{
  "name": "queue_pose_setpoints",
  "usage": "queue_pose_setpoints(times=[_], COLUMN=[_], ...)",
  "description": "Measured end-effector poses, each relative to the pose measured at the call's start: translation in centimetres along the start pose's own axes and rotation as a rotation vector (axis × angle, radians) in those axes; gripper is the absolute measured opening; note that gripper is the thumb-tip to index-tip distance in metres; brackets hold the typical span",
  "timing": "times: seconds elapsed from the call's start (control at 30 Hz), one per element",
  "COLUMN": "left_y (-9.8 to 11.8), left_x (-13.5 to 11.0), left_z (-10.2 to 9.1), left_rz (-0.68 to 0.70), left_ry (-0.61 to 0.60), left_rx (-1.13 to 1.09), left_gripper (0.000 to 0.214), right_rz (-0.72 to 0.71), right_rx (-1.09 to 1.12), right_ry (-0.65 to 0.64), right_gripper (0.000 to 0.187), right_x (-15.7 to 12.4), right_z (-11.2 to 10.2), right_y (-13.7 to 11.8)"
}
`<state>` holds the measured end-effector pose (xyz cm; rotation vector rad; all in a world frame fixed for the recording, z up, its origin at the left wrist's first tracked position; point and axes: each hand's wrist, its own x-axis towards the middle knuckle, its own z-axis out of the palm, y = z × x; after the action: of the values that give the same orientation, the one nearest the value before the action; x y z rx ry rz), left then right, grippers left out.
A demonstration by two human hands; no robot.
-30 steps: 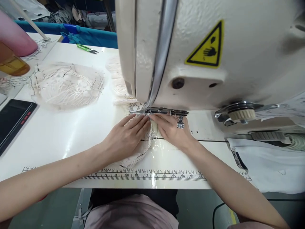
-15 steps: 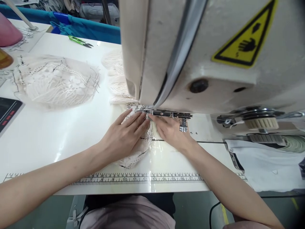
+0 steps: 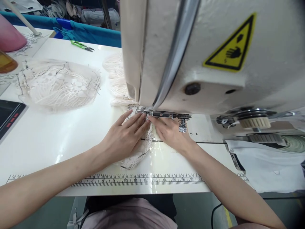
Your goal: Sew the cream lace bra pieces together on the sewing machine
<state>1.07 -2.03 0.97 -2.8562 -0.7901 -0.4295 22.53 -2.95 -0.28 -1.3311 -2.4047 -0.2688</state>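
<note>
While the white table (image 3: 71, 133) is overhung on the right by the sewing machine (image 3: 214, 92), room is left between the lace bundle (image 3: 62, 87) and front-edge ruler (image 3: 166, 180). Left hand (image 3: 125, 135) is laid flat, fingers slightly apart, on the lace piece (image 3: 135, 159). Right hand (image 3: 173, 135) is set at its right edge, fingertips partly hidden near the metal fitting (image 3: 164, 114); pinch can't be told. Green snips (image 3: 81, 45) are placed near the far edge.

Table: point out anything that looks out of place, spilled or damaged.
Loose dark threads stray from the left lace piece, and thread scraps lie beside the pink cone, untidy against the white table. No spill or damage stands out.
</note>
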Motion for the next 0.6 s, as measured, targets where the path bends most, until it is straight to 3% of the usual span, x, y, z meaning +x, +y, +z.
queue_pose_setpoints(times=[0.3,0.43,0.5,0.6], left_y=[-0.2,0.0,0.4,0.9], left_x=[0.1,0.2,0.1,-1.0], left_z=[0.2,-0.7,-1.8,-3.7], left_rz=[-0.023,0.015,0.078,0.303], left_ry=[0.008,0.044,0.087,0.142], left_rx=[-0.006,0.018,0.032,0.020], left_gripper=[0.043,0.038,0.031,0.015], right_rz=[0.003,-0.007,-0.060,-0.220], right_rx=[-0.029,-0.049,-0.028,0.057], right_ry=[0.032,0.092,0.118,0.090], right_gripper=[0.028,0.031,0.031,0.028], right_x=[-0.1,-0.3,-0.5,-0.6], right_z=[-0.2,-1.0,-1.4,-1.6], right_y=[-0.3,-0.5,-0.4,-0.1])
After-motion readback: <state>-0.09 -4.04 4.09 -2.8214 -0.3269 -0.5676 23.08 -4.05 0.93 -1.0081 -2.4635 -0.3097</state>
